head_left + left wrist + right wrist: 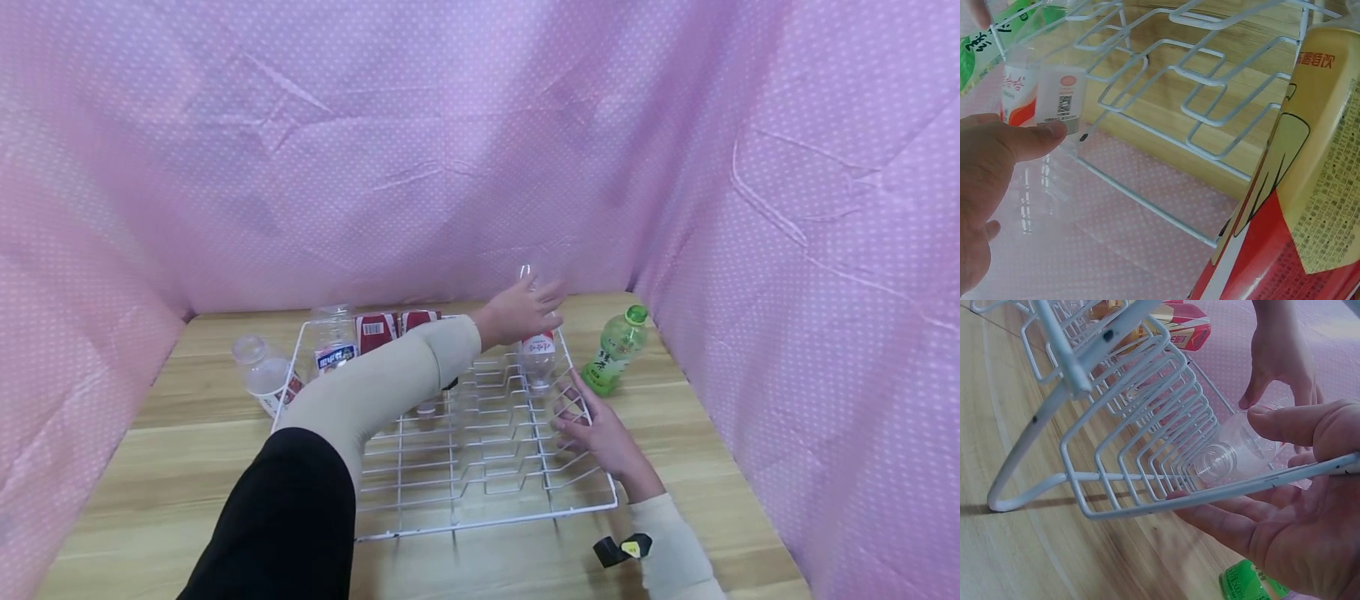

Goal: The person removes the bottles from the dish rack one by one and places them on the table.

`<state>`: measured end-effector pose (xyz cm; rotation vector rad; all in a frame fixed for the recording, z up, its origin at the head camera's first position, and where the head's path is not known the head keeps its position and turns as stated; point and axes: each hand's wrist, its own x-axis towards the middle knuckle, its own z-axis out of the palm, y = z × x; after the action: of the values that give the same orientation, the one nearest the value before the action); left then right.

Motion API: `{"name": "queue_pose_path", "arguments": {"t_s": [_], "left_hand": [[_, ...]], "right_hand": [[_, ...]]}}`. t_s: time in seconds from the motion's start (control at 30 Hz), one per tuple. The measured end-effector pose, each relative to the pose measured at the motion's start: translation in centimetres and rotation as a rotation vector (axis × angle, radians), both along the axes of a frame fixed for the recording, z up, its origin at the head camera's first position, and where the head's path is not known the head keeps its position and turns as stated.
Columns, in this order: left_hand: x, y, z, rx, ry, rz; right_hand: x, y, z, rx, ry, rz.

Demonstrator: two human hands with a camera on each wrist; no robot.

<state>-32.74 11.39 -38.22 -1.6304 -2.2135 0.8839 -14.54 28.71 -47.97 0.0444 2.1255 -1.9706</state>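
A clear plastic bottle (537,364) with a red-and-white label stands neck-down in the white wire rack (495,523), near its back right corner. Across the rack reaches my left hand (523,314), its fingers spread at the bottle's upper part; the left wrist view shows the thumb over the label (1054,103). At the rack's right side my right hand (603,437) has the rim passing between its thumb and extended fingers. The right wrist view shows the bottle's threaded neck (1215,464) among the wires, close to my right thumb and fingers.
A green tea bottle (618,346) stands on the table right of the rack. Along the back left are red cartons or cans (375,331) and a clear bottle (332,337). Another clear bottle (264,371) leans by the left rim. Pink dotted cloth (465,167) surrounds the table.
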Motion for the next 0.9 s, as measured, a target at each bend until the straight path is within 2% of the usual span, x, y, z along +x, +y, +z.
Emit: {"name": "queue_pose_path", "arguments": {"t_s": [0.23, 0.37, 0.5, 0.9], "left_hand": [[0.1, -0.2, -1.2, 0.005, 0.133, -0.04], [0.1, -0.2, -1.2, 0.03, 0.163, -0.054], [0.3, -0.4, -1.0, 0.058, 0.162, -0.066], [0.9, -1.5, 0.6, 0.077, 0.107, -0.025]], "right_hand": [[0.2, -0.2, -0.1, -0.003, 0.01, 0.003], [0.1, -0.1, -0.1, -0.012, 0.02, 0.003], [0.2, -0.1, 0.0, -0.007, 0.016, 0.003], [0.3, -0.1, 0.1, -0.001, 0.027, 0.007]]}}
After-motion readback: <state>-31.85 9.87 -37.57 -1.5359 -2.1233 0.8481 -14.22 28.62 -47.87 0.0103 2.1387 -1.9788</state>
